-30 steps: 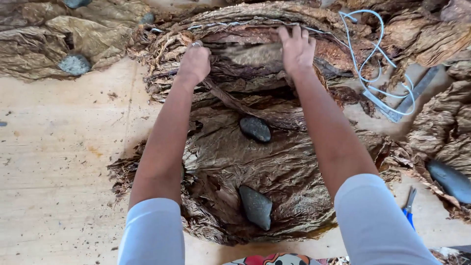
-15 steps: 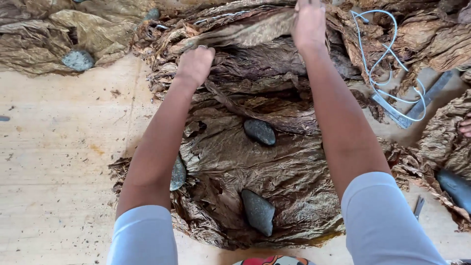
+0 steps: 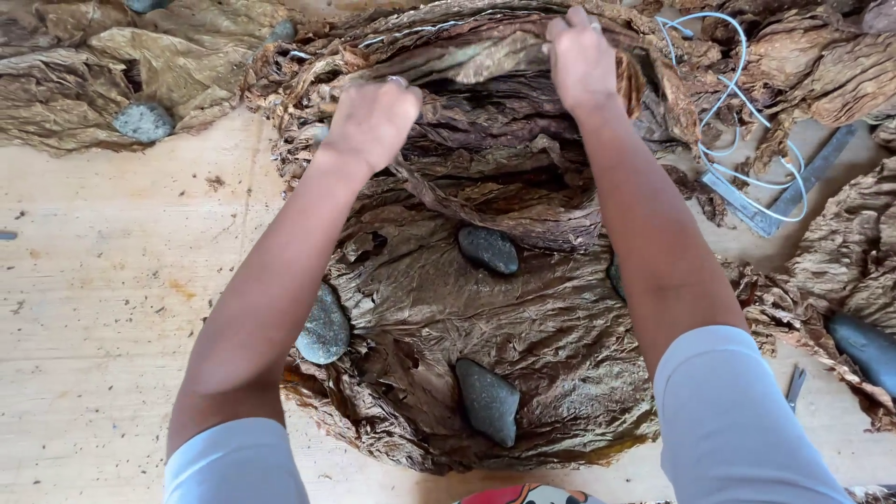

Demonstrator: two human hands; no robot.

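Stones weigh down the big spread of dried brown leaves on the pale wooden floor: one dark stone lies near the middle of the pile, a longer one sits nearer the person, and a grey-green one rests at the left edge, partly behind the left forearm. Off to the far left another heap of lighter leaves carries a round grey stone. On the right, a loop of pale blue wire lies over a flat metal strip, just beside more crumpled leaves, and a dark stone sits at the right edge. Nothing stands between the hands and the pile; only the arms themselves hide parts of it.

Both hands work at the far side of the pile, where the leaves rise in folds. The left hand is curled into a loose fist with its knuckles up, fingers tucked down into the crinkled leaf edge; it seems to pinch leaf material, though the fingertips are hidden. The right hand is farther off, fingers bent over and closed on a lighter, tan fold of leaf, lifting it slightly off the darker layers underneath. The two hands are well apart, with the raised fold stretching between them.
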